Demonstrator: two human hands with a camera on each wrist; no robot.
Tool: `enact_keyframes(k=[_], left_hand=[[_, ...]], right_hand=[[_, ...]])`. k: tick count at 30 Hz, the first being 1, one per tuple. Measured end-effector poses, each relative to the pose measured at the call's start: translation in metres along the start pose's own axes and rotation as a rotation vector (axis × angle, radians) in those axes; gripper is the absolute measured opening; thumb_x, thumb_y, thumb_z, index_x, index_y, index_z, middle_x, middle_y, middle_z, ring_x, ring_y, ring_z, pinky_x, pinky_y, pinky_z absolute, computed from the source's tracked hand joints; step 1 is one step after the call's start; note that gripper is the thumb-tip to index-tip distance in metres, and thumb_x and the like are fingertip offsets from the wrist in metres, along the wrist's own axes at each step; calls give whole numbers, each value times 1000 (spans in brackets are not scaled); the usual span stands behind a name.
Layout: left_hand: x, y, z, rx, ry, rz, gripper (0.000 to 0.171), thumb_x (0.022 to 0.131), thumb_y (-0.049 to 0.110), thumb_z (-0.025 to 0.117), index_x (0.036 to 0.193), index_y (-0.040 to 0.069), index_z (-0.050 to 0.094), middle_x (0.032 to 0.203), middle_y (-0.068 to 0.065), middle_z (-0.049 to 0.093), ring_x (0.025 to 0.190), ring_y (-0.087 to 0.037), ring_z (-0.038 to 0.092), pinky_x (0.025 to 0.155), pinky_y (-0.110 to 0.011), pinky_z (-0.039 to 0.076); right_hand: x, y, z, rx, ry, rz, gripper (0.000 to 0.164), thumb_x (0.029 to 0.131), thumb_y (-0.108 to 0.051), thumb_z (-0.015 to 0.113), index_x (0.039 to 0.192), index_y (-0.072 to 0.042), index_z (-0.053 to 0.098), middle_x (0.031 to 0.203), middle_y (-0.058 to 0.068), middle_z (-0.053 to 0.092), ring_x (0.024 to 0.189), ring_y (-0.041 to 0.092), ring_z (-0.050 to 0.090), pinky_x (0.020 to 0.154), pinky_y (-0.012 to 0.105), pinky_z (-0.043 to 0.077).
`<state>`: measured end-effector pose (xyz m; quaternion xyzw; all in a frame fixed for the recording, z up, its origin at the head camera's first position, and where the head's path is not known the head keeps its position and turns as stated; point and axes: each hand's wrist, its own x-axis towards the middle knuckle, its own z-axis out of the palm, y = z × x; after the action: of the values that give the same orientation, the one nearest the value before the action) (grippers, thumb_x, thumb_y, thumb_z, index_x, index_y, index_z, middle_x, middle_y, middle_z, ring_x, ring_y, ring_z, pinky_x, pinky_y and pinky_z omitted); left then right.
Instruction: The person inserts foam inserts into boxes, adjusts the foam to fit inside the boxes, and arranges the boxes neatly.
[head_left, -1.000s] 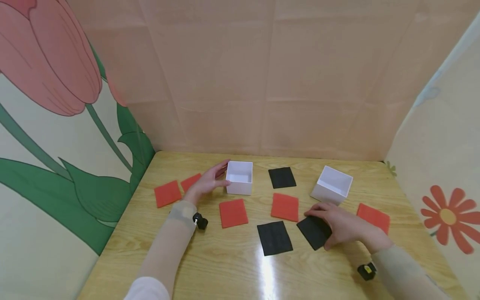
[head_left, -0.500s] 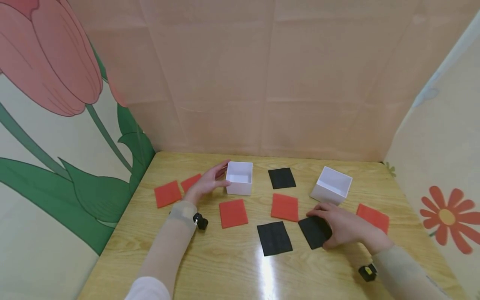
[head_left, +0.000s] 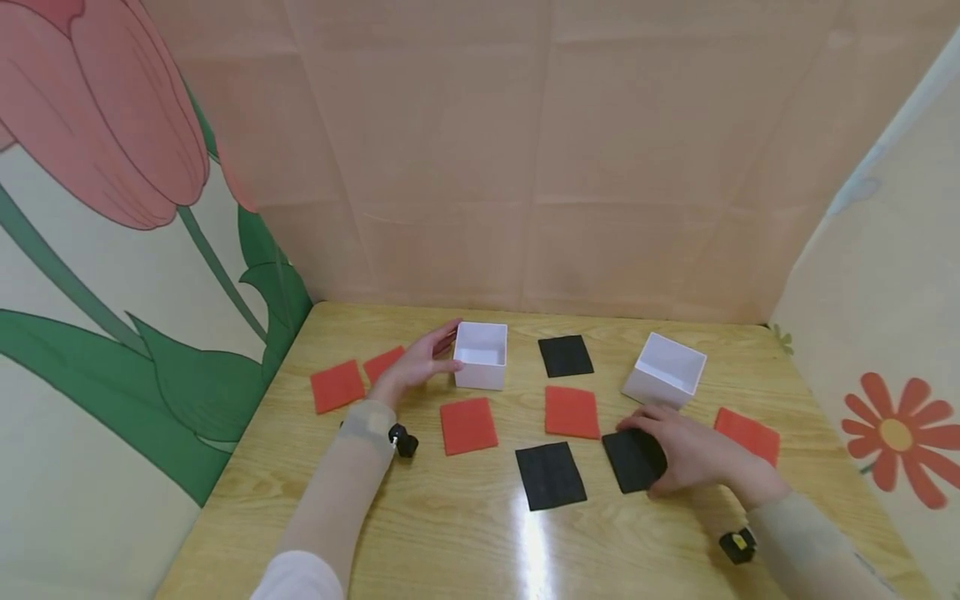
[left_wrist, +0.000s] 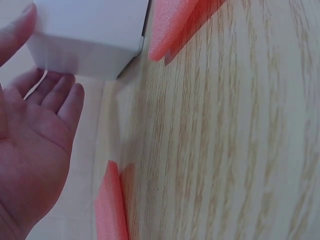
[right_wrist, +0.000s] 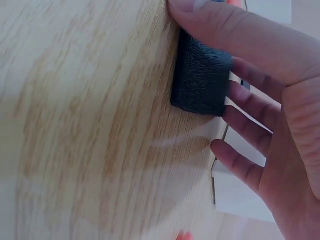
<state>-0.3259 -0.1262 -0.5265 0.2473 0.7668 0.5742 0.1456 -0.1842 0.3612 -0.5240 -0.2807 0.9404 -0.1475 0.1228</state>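
My left hand (head_left: 422, 360) holds the left side of a white open-topped box (head_left: 481, 375), thumb toward the front corner and fingers toward the back. In the left wrist view the fingers pass behind the box (left_wrist: 90, 25). With thumb and fingers on opposite edges, my right hand (head_left: 693, 454) grips a thin black foam square (head_left: 632, 462) at the table surface. The right wrist view shows this black square (right_wrist: 200, 80) between thumb and fingertips. Just beyond that hand stands a second white box (head_left: 663, 371), turned at an angle.
Two more black squares, one in front (head_left: 551, 477) and one behind (head_left: 566, 357), lie between the boxes. Several red foam squares are spread about: a middle one (head_left: 572, 412), a left one (head_left: 468, 426), a far-left one (head_left: 337, 387) and one by the right wrist (head_left: 747, 435).
The black square in my right hand has shifted slightly right and turned a little, drawn in toward the palm. My left hand and both boxes have stayed in place.
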Motion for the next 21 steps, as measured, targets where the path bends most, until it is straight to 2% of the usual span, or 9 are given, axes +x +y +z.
enact_keyframes(k=[10,21], left_hand=[[2,0,1,-15,7,-36,89,99,0,74,171,5,23,175,-16,26,160,-33,29,128,-41,26],[1,0,1,5,10,-31,88,99,3,76,171,7,24,175,-16,27,159,-33,29,128,-43,27]], right_hand=[[1,1,-3,-17,-53,17,98,59,-57,102,143,-27,64,135,-2,57,117,22,55,101,58,54],[1,-5,-3,-99,-38,36,90,62,-55,99,139,-23,65,130,-2,59,109,19,57,96,53,57]])
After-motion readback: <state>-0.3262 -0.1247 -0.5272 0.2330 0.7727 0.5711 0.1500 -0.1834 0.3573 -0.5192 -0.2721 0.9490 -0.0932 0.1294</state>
